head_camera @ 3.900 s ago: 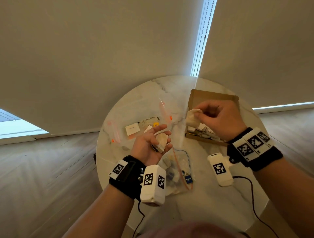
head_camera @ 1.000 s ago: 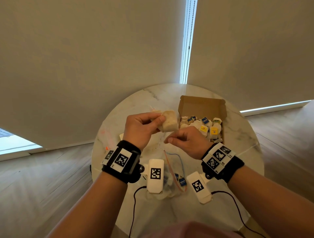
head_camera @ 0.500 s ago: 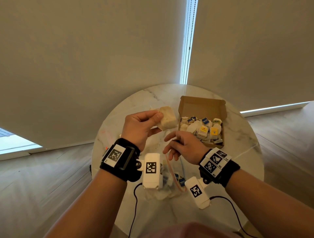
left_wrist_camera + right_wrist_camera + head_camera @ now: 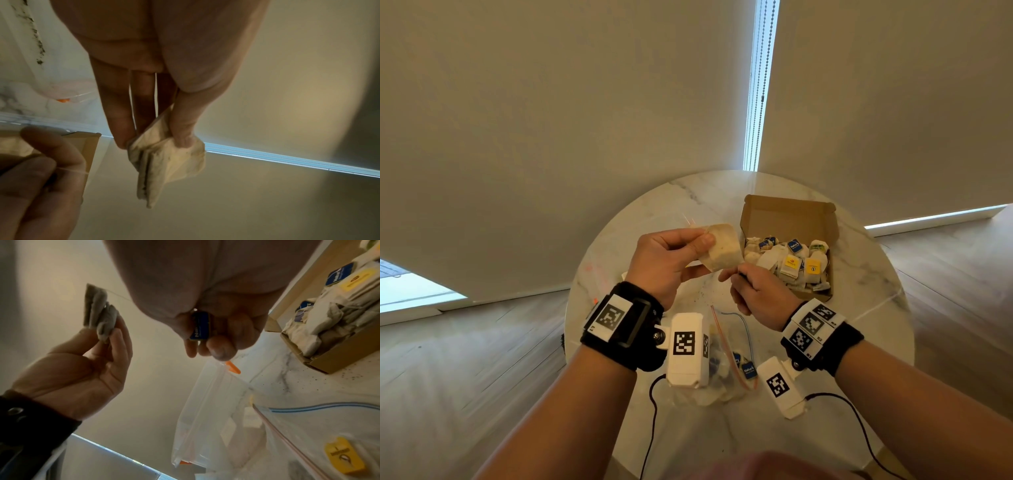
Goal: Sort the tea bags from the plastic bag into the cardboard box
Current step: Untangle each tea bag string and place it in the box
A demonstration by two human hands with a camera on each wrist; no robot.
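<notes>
My left hand [image 4: 688,245] pinches a beige tea bag [image 4: 724,246] between thumb and fingers, raised above the table just left of the cardboard box [image 4: 789,219]. The same tea bag [image 4: 166,164] hangs from the fingertips in the left wrist view. My right hand [image 4: 743,277] sits just below it and pinches the bag's blue paper tag [image 4: 199,327]; a thin string [image 4: 118,296] runs from the tag to the tea bag [image 4: 98,313]. The box holds several tea bags with blue and yellow tags [image 4: 791,262]. The clear plastic bag [image 4: 726,363] lies near me, under my wrists.
The round marble table [image 4: 859,325] carries a second clear zip bag with an orange slider [image 4: 207,402] at its left side. Dark tea crumbs [image 4: 702,294] speckle the top between box and bag. Black cables [image 4: 859,421] trail off the near edge.
Since half a second ago my right hand has risen toward the tea bag and closed on its tag. My left hand has kept the bag almost in place.
</notes>
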